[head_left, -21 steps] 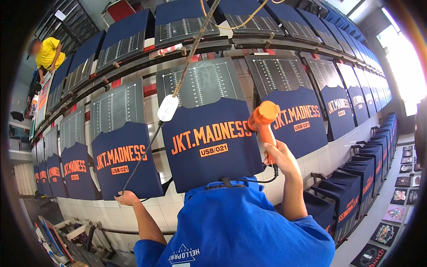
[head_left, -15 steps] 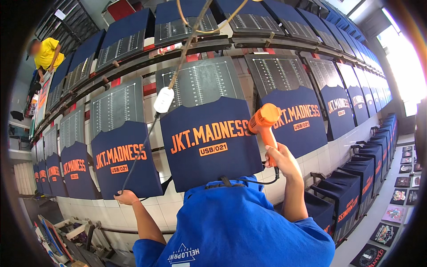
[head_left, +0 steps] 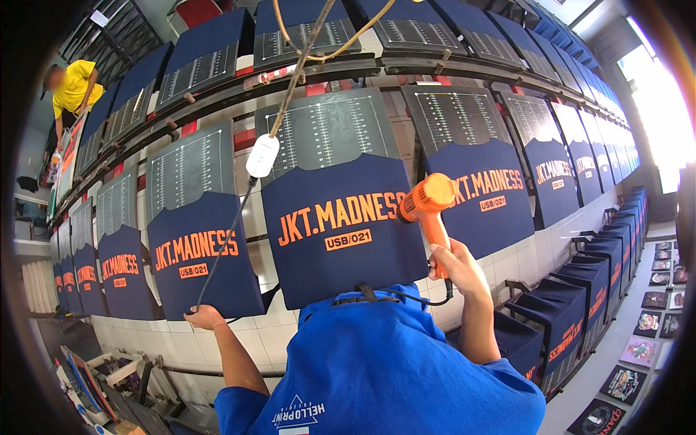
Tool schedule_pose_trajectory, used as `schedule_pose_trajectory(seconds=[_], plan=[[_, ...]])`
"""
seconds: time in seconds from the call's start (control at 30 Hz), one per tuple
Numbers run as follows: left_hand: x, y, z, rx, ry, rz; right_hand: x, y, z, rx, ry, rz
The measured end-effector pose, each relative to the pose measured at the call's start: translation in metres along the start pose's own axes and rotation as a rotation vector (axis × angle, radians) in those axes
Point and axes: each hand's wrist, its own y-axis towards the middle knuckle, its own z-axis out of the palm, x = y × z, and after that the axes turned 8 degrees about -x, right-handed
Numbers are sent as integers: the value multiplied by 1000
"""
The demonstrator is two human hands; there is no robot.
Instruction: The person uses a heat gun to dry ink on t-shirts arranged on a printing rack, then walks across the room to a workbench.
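My right hand (head_left: 464, 268) grips the handle of an orange heat gun (head_left: 435, 199). Its nozzle points left, just over the right end of the orange lettering on a navy shirt (head_left: 341, 264). That shirt is stretched over a dark board (head_left: 330, 123) with white scale marks. At the lower left, my left hand (head_left: 204, 317) is closed on a thin black cord (head_left: 226, 243), beside the bottom edge of another printed navy shirt (head_left: 177, 279). The cord runs up to a white plug connector (head_left: 262, 156). The heat gun's own lead loops below my right hand.
More printed navy shirts on boards (head_left: 493, 192) line this row on both sides. A second row (head_left: 297, 47) stands behind a metal rail (head_left: 239, 90). Loose cable (head_left: 341, 54) hangs overhead. A person in yellow (head_left: 76, 87) works at far left. Shirt-covered boards (head_left: 554, 319) stand at right.
The heat gun's nozzle has shifted slightly left and down over the print. The white connector has swung a little left and up. The person in yellow has lowered an arm.
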Motion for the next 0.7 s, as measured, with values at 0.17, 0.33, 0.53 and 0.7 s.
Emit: schedule_pose_trajectory(seconds=[0.17, 0.33, 0.53, 0.7], plan=[[2, 1, 2, 3, 2, 28, 2, 7, 2, 82, 31, 41], [1, -3, 2, -57, -28, 39, 11, 15, 8, 51, -24, 13], [-7, -8, -6, -1, -5, 27, 14, 34, 11, 77, 24, -10], [-8, -8, -6, -3, -7, 23, 23, 43, 22, 57, -1, -47]])
